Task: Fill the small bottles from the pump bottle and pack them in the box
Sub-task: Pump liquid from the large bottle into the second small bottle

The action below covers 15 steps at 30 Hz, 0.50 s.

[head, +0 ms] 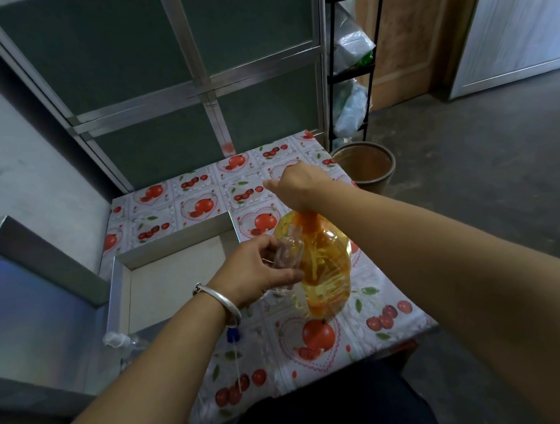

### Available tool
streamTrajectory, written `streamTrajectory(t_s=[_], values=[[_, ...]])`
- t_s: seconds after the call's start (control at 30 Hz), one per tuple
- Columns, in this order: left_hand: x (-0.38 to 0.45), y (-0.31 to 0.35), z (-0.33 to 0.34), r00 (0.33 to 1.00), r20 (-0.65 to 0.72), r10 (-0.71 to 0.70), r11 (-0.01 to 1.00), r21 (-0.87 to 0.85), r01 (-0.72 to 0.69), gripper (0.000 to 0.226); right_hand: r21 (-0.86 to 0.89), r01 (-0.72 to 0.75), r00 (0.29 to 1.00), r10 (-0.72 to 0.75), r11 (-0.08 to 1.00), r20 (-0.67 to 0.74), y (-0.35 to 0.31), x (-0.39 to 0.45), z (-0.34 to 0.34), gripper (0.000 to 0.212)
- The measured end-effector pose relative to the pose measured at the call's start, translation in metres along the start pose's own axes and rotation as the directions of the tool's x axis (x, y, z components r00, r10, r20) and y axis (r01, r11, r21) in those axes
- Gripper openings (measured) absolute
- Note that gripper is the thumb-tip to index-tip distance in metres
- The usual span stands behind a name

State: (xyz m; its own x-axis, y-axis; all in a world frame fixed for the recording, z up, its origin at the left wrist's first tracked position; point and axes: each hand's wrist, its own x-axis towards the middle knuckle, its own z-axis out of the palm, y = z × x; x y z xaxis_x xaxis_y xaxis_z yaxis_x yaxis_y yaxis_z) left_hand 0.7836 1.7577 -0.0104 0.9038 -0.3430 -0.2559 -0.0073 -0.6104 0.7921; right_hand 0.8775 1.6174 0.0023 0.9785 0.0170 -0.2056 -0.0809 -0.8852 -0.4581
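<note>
Table under a glossy plastic cloth [175, 201] printed with red fruit in heart frames. Landmark: the shallow open box [173, 253], silvery walls, pale matte floor, nothing visible inside it.

Just right of the box stands the large pump bottle [325, 269], clear ribbed plastic, amber-yellow liquid, orange pump stem. Right hand [298, 186] sits atop the pump, fingers curled down over its head.

Between box and pump bottle, left hand [256, 268] grips a small clear plastic bottle [286, 255], fingers and thumb wrapped round its body, neck tilted toward the orange pump. Silver bangle [220, 301] on that wrist.

At the box's near corner, a white pump cap [115, 340]; beside it a small blue cap [233, 334].
</note>
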Motion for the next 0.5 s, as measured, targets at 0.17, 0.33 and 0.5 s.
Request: streamTrajectory(t_s=[0.17,0.33,0.5], values=[[-0.002,0.001,-0.002,1.0,-0.006,0.003,1.0,-0.007,-0.003,0.043,0.05,-0.03,0.996,0.025,0.998,0.084,0.0,0.007,0.002,0.056],[-0.002,0.004,-0.001,1.0,0.004,0.005,1.0,-0.027,-0.005,0.041,-0.009,-0.009,1.0,0.009,1.0,0.003,0.0,0.0,0.0,0.045],[-0.002,0.003,0.0,1.0,0.0,0.008,1.0,-0.03,-0.008,0.043,0.041,-0.024,0.999,0.023,0.999,0.034,0.001,0.003,0.001,0.044]])
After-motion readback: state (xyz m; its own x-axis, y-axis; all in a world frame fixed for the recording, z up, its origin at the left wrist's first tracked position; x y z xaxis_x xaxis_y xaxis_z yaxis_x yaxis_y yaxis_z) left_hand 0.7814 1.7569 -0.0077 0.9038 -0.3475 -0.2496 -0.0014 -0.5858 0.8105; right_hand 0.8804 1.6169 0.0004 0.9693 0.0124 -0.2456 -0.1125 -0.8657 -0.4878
